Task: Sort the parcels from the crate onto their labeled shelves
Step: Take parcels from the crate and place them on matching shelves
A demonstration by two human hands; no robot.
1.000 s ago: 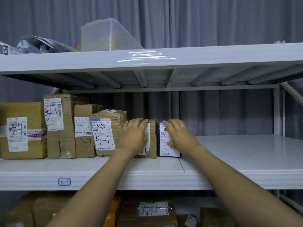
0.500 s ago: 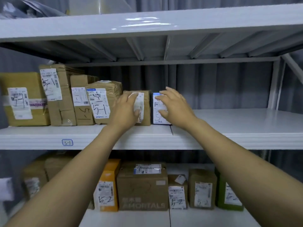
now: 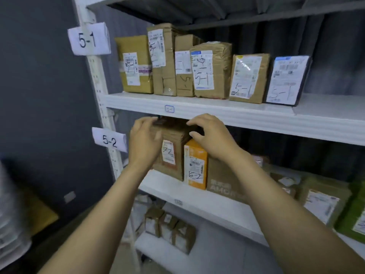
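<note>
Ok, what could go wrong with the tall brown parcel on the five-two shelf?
The brown parcel nearly reaches the 5-1 shelf above, so it may jam or scrape there. It stands at the left end of the 5-2 shelf; a push from the right hand could tip it off. The orange parcel beside it could get knocked.

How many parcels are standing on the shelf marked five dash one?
6, in a row left to right: yellowish box, tall brown box, narrow brown box, taped brown parcel, glossy-labelled brown parcel, dark parcel at the right end. Others behind may be hidden.
</note>
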